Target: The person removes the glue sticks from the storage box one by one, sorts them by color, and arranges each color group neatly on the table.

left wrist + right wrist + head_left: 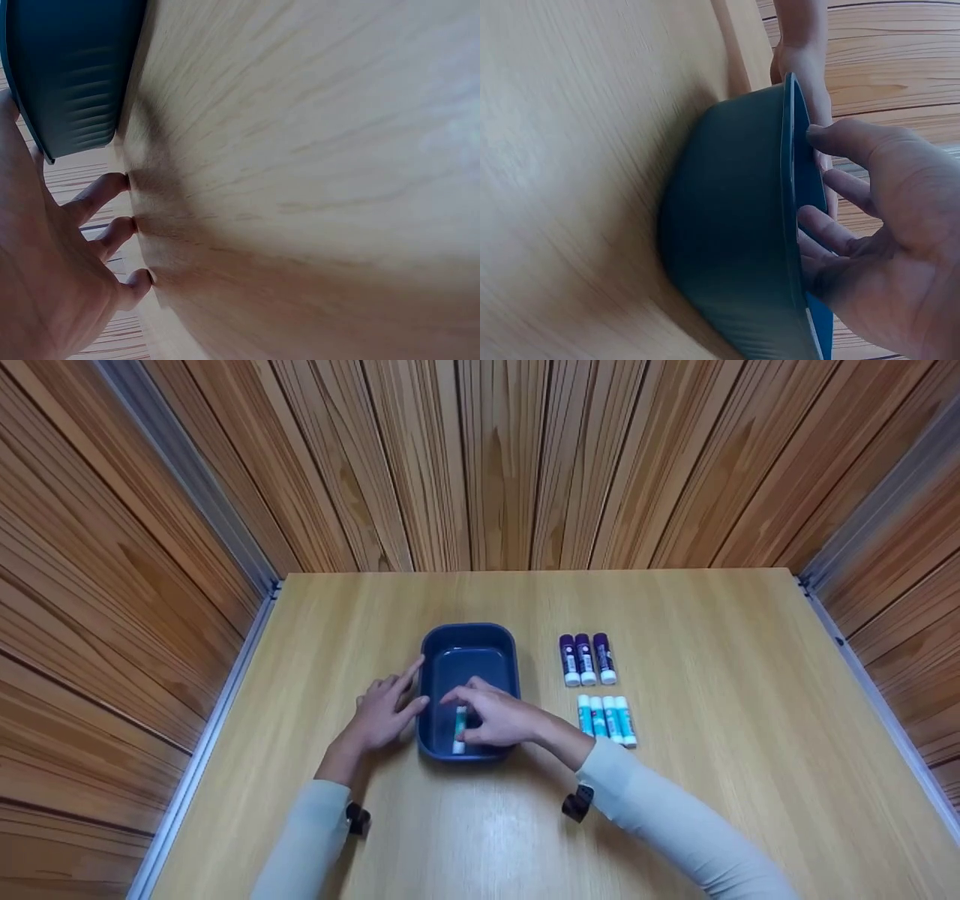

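Observation:
A dark blue rectangular bin (471,635) stands on the table with a glue stick (460,727), turquoise with white ends, inside its near part. My right hand (495,716) reaches over the bin's right rim, thumb and fingers spread around the glue stick. In the right wrist view the fingertips (817,217) dip below the rim, and the stick is hidden. Beside the bin's left wall, my left hand (386,712) has its index finger and thumb at the rim. The left wrist view shows its other fingers (105,191) resting on the tabletop.
Right of the bin, three purple-capped glue sticks (585,660) lie side by side on the wooden table (712,675). Several turquoise glue sticks (606,721) lie in a row nearer me, close to my right forearm. Wood-panelled walls (499,465) enclose the table's back and sides.

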`<state>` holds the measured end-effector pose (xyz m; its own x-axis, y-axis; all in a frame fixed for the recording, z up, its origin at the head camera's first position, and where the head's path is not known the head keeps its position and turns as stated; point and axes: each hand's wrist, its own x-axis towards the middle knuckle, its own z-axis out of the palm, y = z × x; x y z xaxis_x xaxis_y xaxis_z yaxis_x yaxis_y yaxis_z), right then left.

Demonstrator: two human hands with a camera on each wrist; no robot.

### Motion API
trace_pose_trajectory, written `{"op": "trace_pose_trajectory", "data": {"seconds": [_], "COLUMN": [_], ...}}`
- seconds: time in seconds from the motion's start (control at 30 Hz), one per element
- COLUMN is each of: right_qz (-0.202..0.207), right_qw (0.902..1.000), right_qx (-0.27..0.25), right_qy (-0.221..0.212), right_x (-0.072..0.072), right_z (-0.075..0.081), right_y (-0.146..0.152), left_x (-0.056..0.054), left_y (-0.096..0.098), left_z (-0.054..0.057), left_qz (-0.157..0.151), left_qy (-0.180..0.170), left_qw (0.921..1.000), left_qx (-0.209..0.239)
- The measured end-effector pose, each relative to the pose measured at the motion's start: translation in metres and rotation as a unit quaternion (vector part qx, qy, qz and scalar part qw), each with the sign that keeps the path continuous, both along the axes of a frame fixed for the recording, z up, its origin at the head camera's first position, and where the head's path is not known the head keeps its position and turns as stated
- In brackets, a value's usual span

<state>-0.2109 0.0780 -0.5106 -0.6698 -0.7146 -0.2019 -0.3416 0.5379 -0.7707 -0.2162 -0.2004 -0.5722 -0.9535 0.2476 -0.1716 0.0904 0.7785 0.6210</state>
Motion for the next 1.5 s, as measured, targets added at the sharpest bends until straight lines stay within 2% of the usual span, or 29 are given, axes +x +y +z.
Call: {"op": "trace_pose_trajectory", "data": {"seconds": [0.23, 0.47, 0.8, 0.9, 1.13, 1.5], "right_qz": [-0.016, -0.029, 0.003, 0.004, 0.013, 0.029], "right_qw": [0.9993, 0.9978, 0.996, 0.995, 0.9907, 0.9874], "right_qx": [-0.011, 0.043, 0.078, 0.084, 0.108, 0.123], "right_qy": [-0.031, -0.041, -0.043, -0.053, -0.082, -0.096], "right_x": [-0.011, -0.017, -0.023, -0.024, -0.025, -0.024], "right_z": [0.0, 0.003, -0.016, -0.016, -0.013, -0.014], "right_y": [-0.003, -0.014, -0.027, -0.03, -0.032, -0.03], "left_x": [-0.001, -0.002, -0.001, -0.001, -0.001, 0.001], "left_y": [0.0, -0.001, -0.002, -0.002, -0.001, 0.0], "left_z": [0.001, 0.0, -0.002, -0.002, 0.001, 0.002], "left_qz": [0.001, 0.003, 0.0, -0.006, -0.004, -0.007], "left_qy": [-0.005, -0.004, 0.003, 0.01, -0.002, 0.001], "left_qw": [1.0, 1.0, 1.0, 0.9999, 1.0, 1.0], "left_qx": [-0.004, 0.001, -0.003, -0.005, -0.001, 0.002]}}
